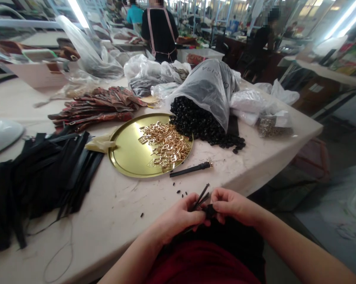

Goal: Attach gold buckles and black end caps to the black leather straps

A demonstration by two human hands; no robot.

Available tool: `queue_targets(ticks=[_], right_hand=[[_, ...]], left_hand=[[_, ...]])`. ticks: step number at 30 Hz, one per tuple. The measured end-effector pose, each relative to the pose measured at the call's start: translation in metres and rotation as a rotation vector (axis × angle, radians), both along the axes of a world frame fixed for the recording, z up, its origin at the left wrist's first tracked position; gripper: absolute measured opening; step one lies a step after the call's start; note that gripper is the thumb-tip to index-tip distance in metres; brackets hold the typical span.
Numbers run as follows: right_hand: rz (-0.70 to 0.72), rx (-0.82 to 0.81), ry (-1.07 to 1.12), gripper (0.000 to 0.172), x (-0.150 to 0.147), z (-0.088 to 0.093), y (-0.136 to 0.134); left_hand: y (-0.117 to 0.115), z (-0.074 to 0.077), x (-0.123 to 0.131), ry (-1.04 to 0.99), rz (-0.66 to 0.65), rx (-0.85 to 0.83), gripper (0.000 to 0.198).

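My left hand is closed round thin black straps, whose ends stick up past the thumb. Close against it, my right hand pinches a small black piece at the straps; its exact kind is partly hidden by the fingers. Just beyond lies a black strap with a gold buckle at one end. A round gold tray holds a heap of gold buckles. Small black pieces spill from a clear plastic bag onto the tray's edge and table.
Many black straps are piled at the left. Behind them lies a stack of reddish-brown strips. Plastic bags stand at the table's right side. The table edge runs near my right arm. A person in an apron stands beyond.
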State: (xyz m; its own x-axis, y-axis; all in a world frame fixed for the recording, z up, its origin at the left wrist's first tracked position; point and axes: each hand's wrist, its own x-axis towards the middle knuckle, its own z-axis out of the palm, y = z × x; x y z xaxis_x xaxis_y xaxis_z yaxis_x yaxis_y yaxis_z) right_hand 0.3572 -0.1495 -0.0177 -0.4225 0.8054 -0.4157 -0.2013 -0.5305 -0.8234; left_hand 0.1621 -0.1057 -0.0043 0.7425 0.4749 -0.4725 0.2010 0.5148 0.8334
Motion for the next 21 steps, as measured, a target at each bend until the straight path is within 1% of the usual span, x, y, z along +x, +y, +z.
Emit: queue_targets(ticks=[6, 9, 11, 13, 15, 19, 21], right_hand=[[0.015, -0.164, 0.099, 0.027, -0.002, -0.006, 0.007], [0.013, -0.246, 0.164, 0.024, -0.002, -0.009, 0.008], [-0.022, -0.252, 0.150, 0.024, -0.003, -0.010, 0.008], [-0.054, -0.193, 0.081, 0.025, -0.005, -0.008, 0.006], [-0.072, -0.096, -0.018, 0.024, -0.008, -0.003, 0.005], [-0.059, 0.048, -0.237, 0.019, -0.013, 0.010, 0.004], [-0.047, 0.092, -0.295, 0.019, -0.015, 0.014, 0.002]], left_hand=[[0.008, 0.006, -0.006, 0.018, -0.022, 0.148, 0.012], [0.011, 0.004, -0.010, 0.011, -0.019, 0.144, 0.010], [0.013, 0.001, -0.011, 0.014, -0.009, 0.129, 0.011], [0.014, -0.002, -0.012, 0.013, -0.014, 0.142, 0.014], [0.015, -0.004, -0.011, 0.010, -0.025, 0.193, 0.018], [0.013, -0.002, -0.011, 0.068, -0.033, 0.313, 0.017], [0.010, 0.000, -0.011, 0.094, -0.039, 0.309, 0.017]])
